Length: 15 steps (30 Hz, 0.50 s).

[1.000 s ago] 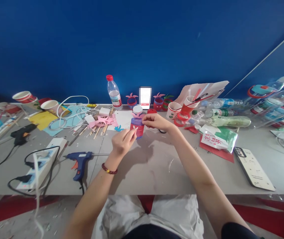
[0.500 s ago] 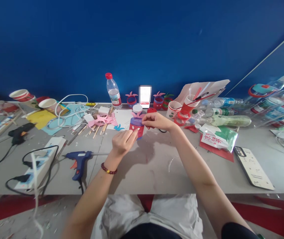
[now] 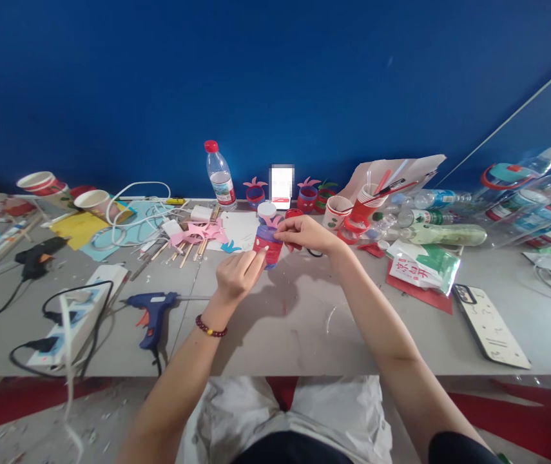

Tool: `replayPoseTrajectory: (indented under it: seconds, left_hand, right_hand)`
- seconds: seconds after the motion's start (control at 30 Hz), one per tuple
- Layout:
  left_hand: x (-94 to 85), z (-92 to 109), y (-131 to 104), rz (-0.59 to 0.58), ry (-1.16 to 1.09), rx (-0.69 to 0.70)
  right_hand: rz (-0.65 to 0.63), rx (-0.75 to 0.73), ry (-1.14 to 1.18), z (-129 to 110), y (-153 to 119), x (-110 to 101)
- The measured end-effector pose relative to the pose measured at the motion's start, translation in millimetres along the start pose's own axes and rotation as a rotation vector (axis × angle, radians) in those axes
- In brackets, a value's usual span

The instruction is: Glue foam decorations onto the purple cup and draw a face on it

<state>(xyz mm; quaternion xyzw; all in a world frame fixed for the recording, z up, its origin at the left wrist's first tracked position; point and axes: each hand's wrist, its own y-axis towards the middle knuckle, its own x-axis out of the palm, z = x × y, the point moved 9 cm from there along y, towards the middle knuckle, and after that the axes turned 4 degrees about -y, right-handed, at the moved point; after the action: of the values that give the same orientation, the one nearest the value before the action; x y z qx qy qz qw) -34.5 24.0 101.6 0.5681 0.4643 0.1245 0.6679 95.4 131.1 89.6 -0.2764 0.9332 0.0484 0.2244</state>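
One red cup (image 3: 274, 252) in the right hand's (image 3: 309, 233) grasp (left hand (image 3: 238, 274) alongside, grip unclear)

Plain deep-blue wall (image 3: 275, 84) filling the far side, brighter toward its middle, pale slanting strip (image 3: 512, 118) at far right, long grey table (image 3: 275, 351) along the wall, grey floor (image 3: 115, 412) littered with scraps at near left, red floor areas (image 3: 517, 409) left and right.

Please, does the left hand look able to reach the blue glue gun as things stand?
Probably yes: the blue glue gun lies beside the left forearm, with nothing on top of it. The left hand, however, is busy at the red and purple cup.
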Motion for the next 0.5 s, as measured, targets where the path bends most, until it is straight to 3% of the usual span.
replayPoseTrajectory:
  seconds: [0.5]
  left_hand:
    - [1.1,-2.8,2.5,-0.032,0.049,-0.021]
  right_hand:
    - [0.036,0.044,-0.023,-1.4,-1.9,1.3]
